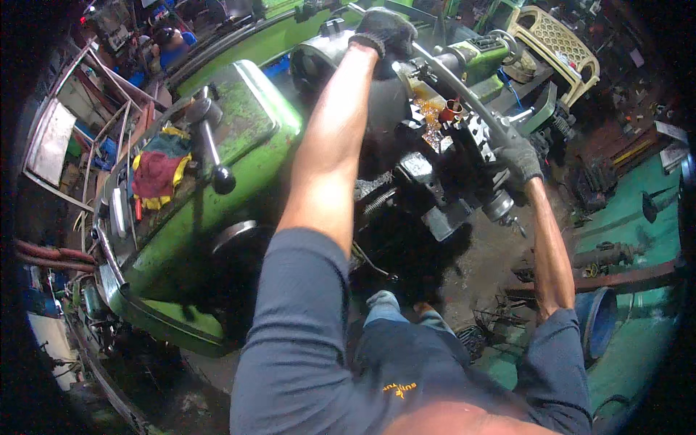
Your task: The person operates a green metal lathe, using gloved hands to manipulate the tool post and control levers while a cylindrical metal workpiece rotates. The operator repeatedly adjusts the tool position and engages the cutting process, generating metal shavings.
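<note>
Both my hands wear dark gloves and grip one long metal bar (460, 85) that slants over a green lathe (254, 109). My left hand (388, 35) is closed round its far part, above the round grey chuck (312, 64). A short end of the bar shows beyond that fist. Closer to me on the right, my right hand (519, 156) is wrapped round the near end, beside the carriage handwheel (499, 206). Below the bar are the tool post (417, 168), a reddish-brown cup (450, 111) and wet, amber-coloured metal. My left forearm hides part of the chuck.
A ball-ended lever (214, 148) sticks out from the headstock, near a red and yellow cloth (156, 177). The tailstock (478, 58) and a beige plastic chair (558, 47) are at the far right. Another person (174, 49) is at the far left. A blue drum (599, 322) stands right.
</note>
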`<action>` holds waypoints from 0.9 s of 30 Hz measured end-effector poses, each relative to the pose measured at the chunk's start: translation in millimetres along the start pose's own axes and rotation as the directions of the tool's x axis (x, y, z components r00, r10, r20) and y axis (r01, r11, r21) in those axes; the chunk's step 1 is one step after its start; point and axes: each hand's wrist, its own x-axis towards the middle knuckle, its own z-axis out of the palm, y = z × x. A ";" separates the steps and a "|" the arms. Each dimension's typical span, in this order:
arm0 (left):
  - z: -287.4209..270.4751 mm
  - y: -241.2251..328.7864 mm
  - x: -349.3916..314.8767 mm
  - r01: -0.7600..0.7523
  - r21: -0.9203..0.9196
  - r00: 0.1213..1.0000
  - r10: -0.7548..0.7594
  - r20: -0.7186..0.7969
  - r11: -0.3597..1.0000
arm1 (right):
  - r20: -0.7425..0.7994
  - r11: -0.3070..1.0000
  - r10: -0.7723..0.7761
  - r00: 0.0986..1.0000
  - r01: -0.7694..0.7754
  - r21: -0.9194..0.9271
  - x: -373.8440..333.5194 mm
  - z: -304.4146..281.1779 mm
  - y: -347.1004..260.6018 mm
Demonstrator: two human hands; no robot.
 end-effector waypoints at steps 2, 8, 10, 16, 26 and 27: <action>6.3 -11.5 -0.2 -0.024 0.014 0.999 0.025 -0.039 1.000 | 0.162 0.990 0.112 0.980 -0.124 0.062 11.3 -12.6 -11.1; 8.5 -18.9 -2.7 0.026 0.004 0.998 -0.026 0.049 1.000 | 0.416 0.978 0.180 0.891 -0.208 0.022 52.0 -38.2 33.5; 2.8 -13.1 -2.3 0.036 0.030 0.996 -0.039 0.082 0.999 | 0.447 0.986 0.167 0.879 -0.146 -0.081 55.1 -49.1 42.2; -6.6 7.4 15.8 0.185 0.050 0.957 -0.192 0.219 0.981 | 0.415 0.980 0.201 0.888 -0.181 -0.088 -52.4 -74.4 126.8; -23.6 52.4 27.7 0.233 0.353 0.733 -0.402 0.548 0.906 | 0.465 0.708 0.466 0.753 -0.632 0.314 -219.2 -54.0 229.0; -27.2 63.1 29.1 0.201 0.378 0.732 -0.396 0.554 0.903 | 0.486 0.662 0.495 0.721 -0.674 0.327 -220.5 -51.1 233.7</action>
